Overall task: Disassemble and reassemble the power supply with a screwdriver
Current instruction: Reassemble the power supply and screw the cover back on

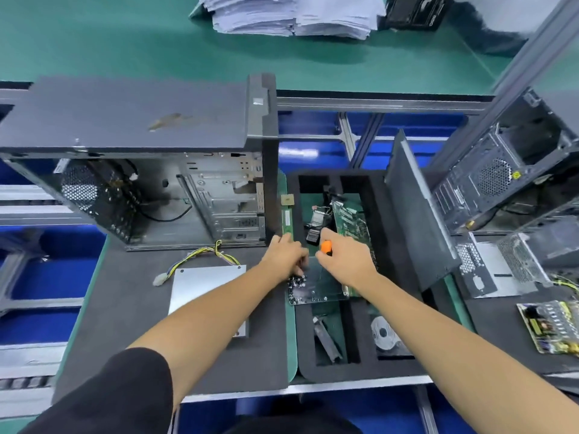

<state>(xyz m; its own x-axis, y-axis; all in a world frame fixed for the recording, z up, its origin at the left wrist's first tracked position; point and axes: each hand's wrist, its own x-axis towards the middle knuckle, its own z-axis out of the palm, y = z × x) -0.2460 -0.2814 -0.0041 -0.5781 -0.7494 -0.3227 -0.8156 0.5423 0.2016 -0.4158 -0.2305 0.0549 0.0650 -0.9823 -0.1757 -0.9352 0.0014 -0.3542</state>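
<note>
Both hands meet over the circuit board (316,285) on the foam tray (394,233): left hand (286,256) fingers curl down onto its edge, right hand (346,261) wraps the orange-handled screwdriver (326,247) (tip hidden), so keep the board pinned and the driver upright.

Single view, head-worn wide-angle camera: looks forward and steeply down onto the workbench from close above; both forearms enter from the bottom edge, open computer case (150,189) upper left, foam tray (398,245) centre right; straight lines bend near frame edges
</note>
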